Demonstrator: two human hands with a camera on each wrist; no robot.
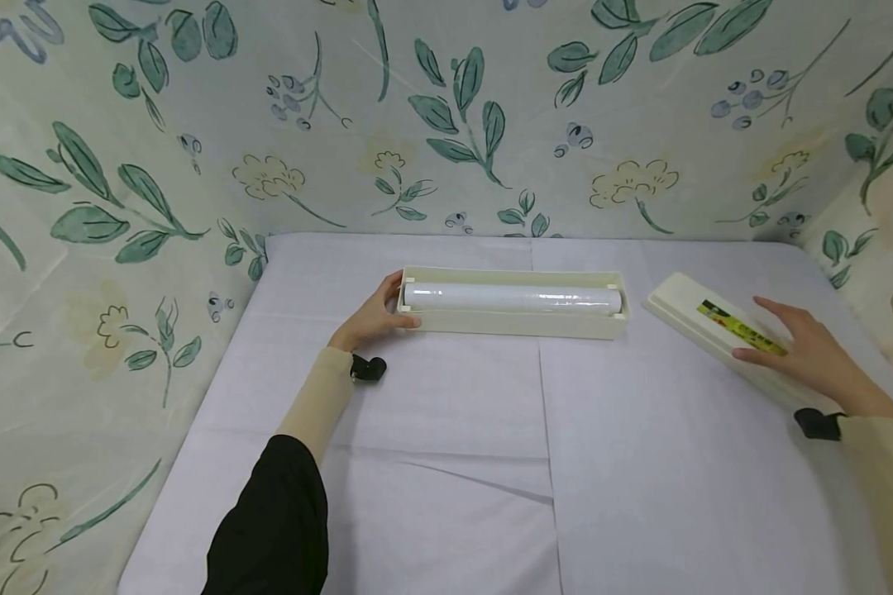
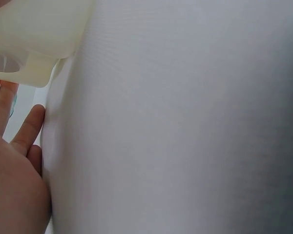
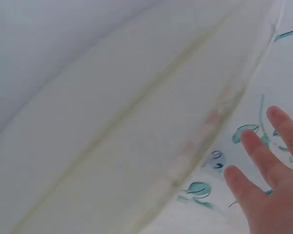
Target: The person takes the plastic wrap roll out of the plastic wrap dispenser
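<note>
A long cream dispenser box lies across the table with a clear-wrapped white roll, which looks like cling film, inside it. My left hand grips the box's left end, thumb at the front and fingers behind; in the left wrist view the box end shows above the hand. To the right, the box's cream lid lies slantwise, a yellow-green label on top. Over the lid is my right hand, its fingers spread and apart from the lid in the right wrist view.
A white cloth with creases covers the table. Behind it and at both sides hangs a leaf-and-flower patterned curtain, close to the table's edges. Black bands sit on both wrists.
</note>
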